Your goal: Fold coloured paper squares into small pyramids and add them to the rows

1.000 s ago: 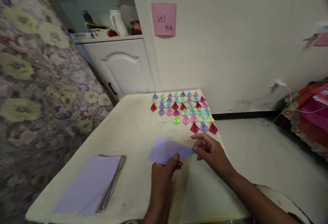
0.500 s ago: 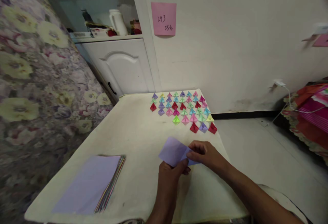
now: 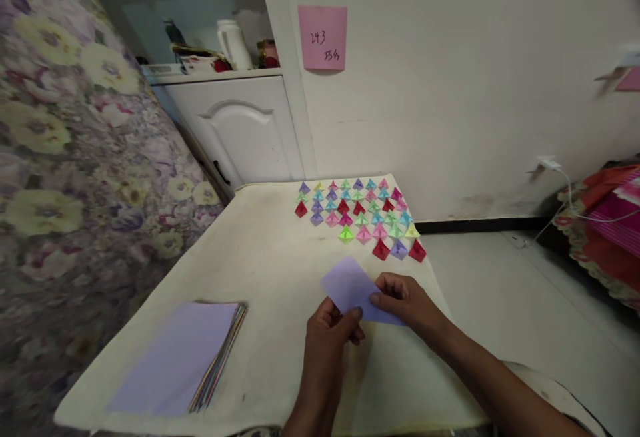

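Observation:
A sheet of purple paper (image 3: 349, 284) is held above the near right part of the table, between both hands. My left hand (image 3: 333, 327) pinches its lower edge, thumb on top and fingers underneath. On the right edge, my right hand (image 3: 400, 296) grips the sheet between thumb and curled fingers. Beyond the hands, several small folded paper pieces (image 3: 380, 231) in red, pink, green, blue, yellow and purple stand in rows. To the left lies a stack of coloured paper (image 3: 175, 357) with a purple sheet on top.
The pale-covered table (image 3: 265, 257) reaches back to the wall and a white cabinet (image 3: 245, 130). A floral curtain (image 3: 75, 190) hangs on the left. At right, a white cable (image 3: 570, 190) runs from a wall plug towards red and pink fabric (image 3: 613, 224).
The purple sheet has turned slightly and moved a little up and right, and its right part now lies flatter. My left thumb has shifted left along it. Both hands still grip it.

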The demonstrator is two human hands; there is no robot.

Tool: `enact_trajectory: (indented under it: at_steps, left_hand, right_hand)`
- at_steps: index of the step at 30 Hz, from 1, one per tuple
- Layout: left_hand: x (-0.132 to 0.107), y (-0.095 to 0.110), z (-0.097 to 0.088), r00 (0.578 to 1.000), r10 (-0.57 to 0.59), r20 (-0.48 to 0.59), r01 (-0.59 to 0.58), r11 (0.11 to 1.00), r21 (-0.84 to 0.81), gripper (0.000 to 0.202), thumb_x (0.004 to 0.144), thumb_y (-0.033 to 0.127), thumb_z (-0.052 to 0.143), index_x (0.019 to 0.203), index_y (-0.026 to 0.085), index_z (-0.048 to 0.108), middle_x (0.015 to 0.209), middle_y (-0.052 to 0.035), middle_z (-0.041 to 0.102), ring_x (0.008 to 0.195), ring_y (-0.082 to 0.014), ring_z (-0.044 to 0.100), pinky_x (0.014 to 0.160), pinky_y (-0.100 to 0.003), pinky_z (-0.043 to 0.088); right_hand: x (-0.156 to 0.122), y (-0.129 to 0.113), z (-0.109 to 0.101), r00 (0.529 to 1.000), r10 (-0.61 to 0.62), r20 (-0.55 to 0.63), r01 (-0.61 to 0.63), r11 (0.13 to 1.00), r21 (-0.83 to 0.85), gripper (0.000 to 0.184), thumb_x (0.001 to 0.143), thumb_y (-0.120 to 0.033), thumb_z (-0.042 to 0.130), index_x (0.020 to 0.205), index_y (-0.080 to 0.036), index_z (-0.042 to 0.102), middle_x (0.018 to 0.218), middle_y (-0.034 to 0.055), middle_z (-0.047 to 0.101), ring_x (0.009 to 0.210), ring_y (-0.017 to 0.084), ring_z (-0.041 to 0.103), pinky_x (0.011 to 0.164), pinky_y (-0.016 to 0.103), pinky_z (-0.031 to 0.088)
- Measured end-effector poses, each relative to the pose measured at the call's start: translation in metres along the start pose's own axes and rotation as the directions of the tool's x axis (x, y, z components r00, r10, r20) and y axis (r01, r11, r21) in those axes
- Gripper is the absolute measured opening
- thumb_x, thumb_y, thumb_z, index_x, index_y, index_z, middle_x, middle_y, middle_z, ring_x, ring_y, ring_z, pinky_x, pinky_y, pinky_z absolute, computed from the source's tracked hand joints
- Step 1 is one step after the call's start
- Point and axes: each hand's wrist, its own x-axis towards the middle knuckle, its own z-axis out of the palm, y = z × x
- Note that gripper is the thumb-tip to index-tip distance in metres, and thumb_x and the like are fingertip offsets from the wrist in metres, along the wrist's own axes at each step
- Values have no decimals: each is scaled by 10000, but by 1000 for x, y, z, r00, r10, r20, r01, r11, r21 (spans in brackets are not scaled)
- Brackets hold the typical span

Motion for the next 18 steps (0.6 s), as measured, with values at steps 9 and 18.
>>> enact_trajectory:
  at_steps: [9,18]
  left_hand:
    - [3,-4,-5,998,15,56,-18,999,39,196,653,227,672,810,121,622,491,28,545,442,-88,461,451,-195,364]
    - [6,-9,-8,989,2,148,-13,997,73,243,654,220,677,870,127,616,574,20,570,465,-92,486,456,-207,384]
  right_hand:
    - [1,2,-1,998,0,70,-1,1000,25,267,709,-413,643,738,-161,559,675,1,590,616,140,541,562,243,399]
    - [-1,-5,4,983,3,186,-42,977,208,258,690,-393,661,759,-150,606,687,17,625,642,173,587,623,285,446]
